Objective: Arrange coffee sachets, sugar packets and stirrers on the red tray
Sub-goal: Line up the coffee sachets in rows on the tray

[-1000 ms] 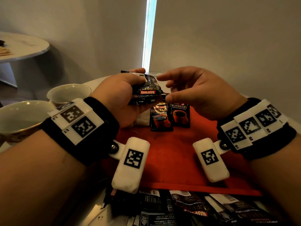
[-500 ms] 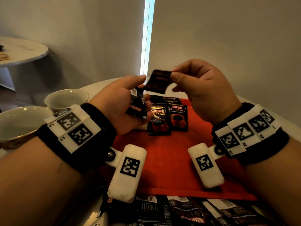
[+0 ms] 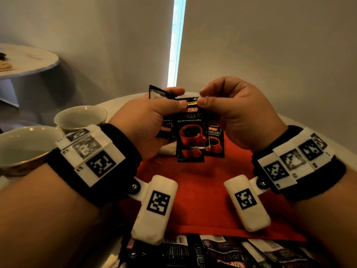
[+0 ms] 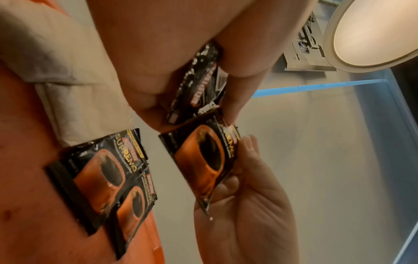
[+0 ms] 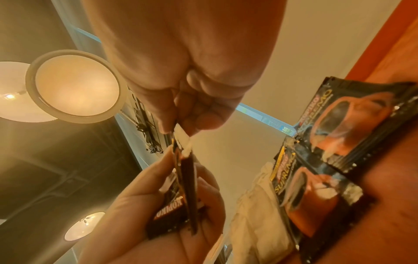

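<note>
Sachet [image 3: 190, 140] above tray [image 3: 202, 190]: light, floppy, slick foil. Right hand [image 3: 237, 115] and left hand [image 3: 146, 120] pinch its top seam; left also grips spares. Hold the seam.

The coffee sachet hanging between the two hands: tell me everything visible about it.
The coffee sachet is a glossy black foil packet printed with a red cup of coffee and gold "SUPREMO" lettering under a red brand label. It hangs upright, front to the head camera, above the red tray, touching nothing below. The right hand pinches its crimped top edge, and the left hand, which also holds more sachets, pinches that edge too.
</note>
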Tool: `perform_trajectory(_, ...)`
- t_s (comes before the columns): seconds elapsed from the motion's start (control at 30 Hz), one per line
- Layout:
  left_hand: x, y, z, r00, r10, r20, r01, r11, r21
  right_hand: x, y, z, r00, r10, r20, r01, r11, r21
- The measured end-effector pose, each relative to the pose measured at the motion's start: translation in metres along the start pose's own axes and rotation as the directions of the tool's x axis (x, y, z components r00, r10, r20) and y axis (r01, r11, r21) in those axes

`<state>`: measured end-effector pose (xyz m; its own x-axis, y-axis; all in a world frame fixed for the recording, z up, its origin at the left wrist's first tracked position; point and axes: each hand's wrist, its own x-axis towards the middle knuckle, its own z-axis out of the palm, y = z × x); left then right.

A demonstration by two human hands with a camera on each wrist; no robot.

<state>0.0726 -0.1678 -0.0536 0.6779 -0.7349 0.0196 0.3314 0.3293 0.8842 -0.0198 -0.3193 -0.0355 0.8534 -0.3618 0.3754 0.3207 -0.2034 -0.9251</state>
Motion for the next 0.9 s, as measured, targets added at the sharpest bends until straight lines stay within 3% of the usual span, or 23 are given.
perform_trajectory(0.1,0.0,0.0,0.0,0.999,0.037,-0.022,-0.037,0.999,0.016,-0.003,-0.009,-0.002,0.999,0.019,0.04,-0.016,0.998,-0.054)
perform_trajectory(0.33,-0.001,0.002,0.001,0.997,0.059,-0.045,-0.057,0.998,0.032,-0.003,-0.022,-0.007,0.977,0.206,0.048,-0.194,0.963,-0.188)
perform_trajectory(0.57,-0.002,0.001,0.001,0.999,0.04,-0.034,-0.039,0.998,0.045,-0.006,-0.023,-0.009,0.975,0.222,0.01,-0.211,0.937,-0.28)
perform_trajectory(0.73,-0.003,0.003,0.004,0.993,-0.016,-0.12,0.019,1.0,0.016,0.002,-0.014,-0.026,0.968,0.233,-0.098,-0.247,0.953,-0.175)
perform_trajectory(0.9,-0.003,0.008,0.004,0.982,-0.054,-0.183,0.041,0.996,-0.074,0.008,0.007,-0.047,0.918,0.336,-0.21,-0.363,0.926,-0.104)
